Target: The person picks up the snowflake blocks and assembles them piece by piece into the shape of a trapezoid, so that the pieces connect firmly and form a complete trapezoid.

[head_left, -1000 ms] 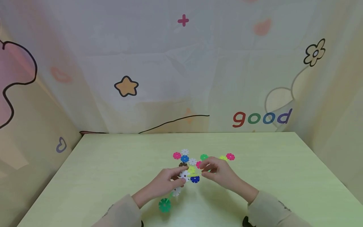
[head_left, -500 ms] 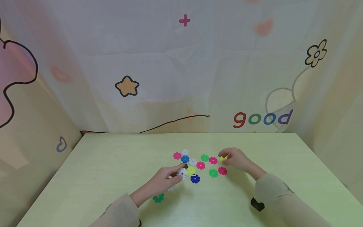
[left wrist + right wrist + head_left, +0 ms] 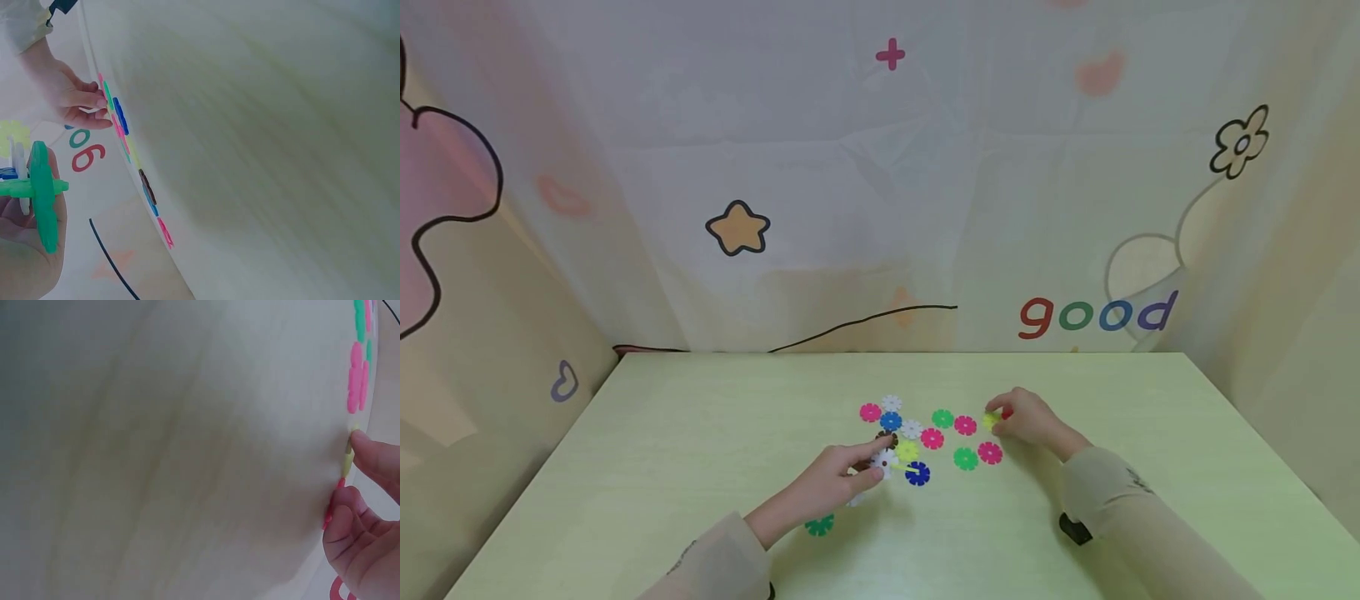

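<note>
My left hand (image 3: 837, 475) grips a joined piece of notched plastic snowflake discs. A white disc (image 3: 883, 463) shows at its fingertips, with a yellow disc edge-on beside it. A dark green disc (image 3: 820, 524) hangs from the piece below the hand; the left wrist view shows this green disc (image 3: 45, 197) close up. At the right, my right hand (image 3: 1030, 421) reaches down to the table and pinches a yellow snowflake disc (image 3: 990, 420) between thumb and finger. A pink-red disc (image 3: 338, 484) lies by its curled fingers, mostly hidden in the head view.
Several loose discs lie flat on the pale table (image 3: 700, 433), among them a dark blue disc (image 3: 917, 474), a green disc (image 3: 966, 458) and a pink disc (image 3: 990, 452). A printed curtain (image 3: 820, 167) stands behind the table.
My right hand has moved from beside the left hand out to the yellow disc at the right. The left hand's joined piece has tilted, its green disc shifting up and left.
</note>
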`<state>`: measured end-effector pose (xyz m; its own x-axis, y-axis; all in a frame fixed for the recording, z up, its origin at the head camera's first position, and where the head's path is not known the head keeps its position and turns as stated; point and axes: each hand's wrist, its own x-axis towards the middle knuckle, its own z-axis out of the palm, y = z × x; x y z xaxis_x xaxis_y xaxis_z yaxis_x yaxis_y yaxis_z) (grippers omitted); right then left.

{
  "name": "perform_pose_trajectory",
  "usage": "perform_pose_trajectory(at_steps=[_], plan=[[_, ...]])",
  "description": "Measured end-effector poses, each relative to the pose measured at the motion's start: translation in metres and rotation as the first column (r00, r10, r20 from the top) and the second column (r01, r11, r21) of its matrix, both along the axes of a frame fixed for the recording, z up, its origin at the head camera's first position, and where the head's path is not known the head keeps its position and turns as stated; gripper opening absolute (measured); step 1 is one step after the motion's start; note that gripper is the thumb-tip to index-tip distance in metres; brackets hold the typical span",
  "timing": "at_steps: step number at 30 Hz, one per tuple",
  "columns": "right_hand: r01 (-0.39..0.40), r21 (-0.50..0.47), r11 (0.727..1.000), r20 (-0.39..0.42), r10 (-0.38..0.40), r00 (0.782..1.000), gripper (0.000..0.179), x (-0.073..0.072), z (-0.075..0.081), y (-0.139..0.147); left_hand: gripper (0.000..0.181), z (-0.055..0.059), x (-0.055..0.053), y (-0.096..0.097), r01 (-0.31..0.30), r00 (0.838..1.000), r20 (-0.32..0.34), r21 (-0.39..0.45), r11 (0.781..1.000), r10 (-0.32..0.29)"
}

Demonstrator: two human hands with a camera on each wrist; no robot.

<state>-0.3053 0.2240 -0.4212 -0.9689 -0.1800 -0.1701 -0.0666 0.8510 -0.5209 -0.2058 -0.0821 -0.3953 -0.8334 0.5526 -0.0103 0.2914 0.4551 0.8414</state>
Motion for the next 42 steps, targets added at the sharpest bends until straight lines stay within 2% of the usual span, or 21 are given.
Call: perform_pose_trajectory(at_steps=[3, 11, 19, 26, 30, 35, 42], plan=[[0.01, 0.011, 1.0, 0.005, -0.01, 1.0, 0.033, -0.001, -0.001, 0.0, 0.047, 0.0, 0.0, 0.0, 0.004, 1.0, 0.001, 0.0, 1.0, -0.004], [-0.029, 0.011, 1.0, 0.04, 0.029, 0.999, 0.028, -0.001, 0.003, 0.004, 0.044, -0.001, 0.0, 0.0, 0.026, 1.0, -0.002, 0.004, 1.0, -0.026], [0.023, 0.0, 1.0, 0.01, -0.023, 1.0, 0.032, -0.003, 0.001, 0.022, 0.044, -0.002, 0.0, 0.0, 0.037, 0.999, -0.006, -0.007, 0.999, -0.037], [0.017, -0.011, 1.0, 0.055, -0.016, 0.998, 0.025, -0.004, -0.001, 0.029, 0.044, -0.002, 0.0, 0.001, 0.039, 0.999, 0.0, -0.002, 0.999, -0.039], [0.043, -0.021, 0.999, 0.076, -0.042, 0.996, 0.02, -0.003, -0.001, 0.029, 0.044, -0.002, 0.0, 0.001, 0.039, 0.999, 0.007, -0.005, 0.999, -0.039], [0.081, -0.102, 0.992, 0.098, -0.071, 0.993, 0.02, 0.001, -0.001, 0.029, 0.045, -0.002, 0.0, 0.001, 0.041, 0.999, 0.014, -0.011, 0.999, -0.04], [0.04, -0.295, 0.955, 0.062, -0.023, 0.998, 0.019, 0.014, 0.009, 0.023, 0.044, -0.003, -0.001, 0.0, 0.034, 0.999, 0.008, 0.002, 0.999, -0.034]])
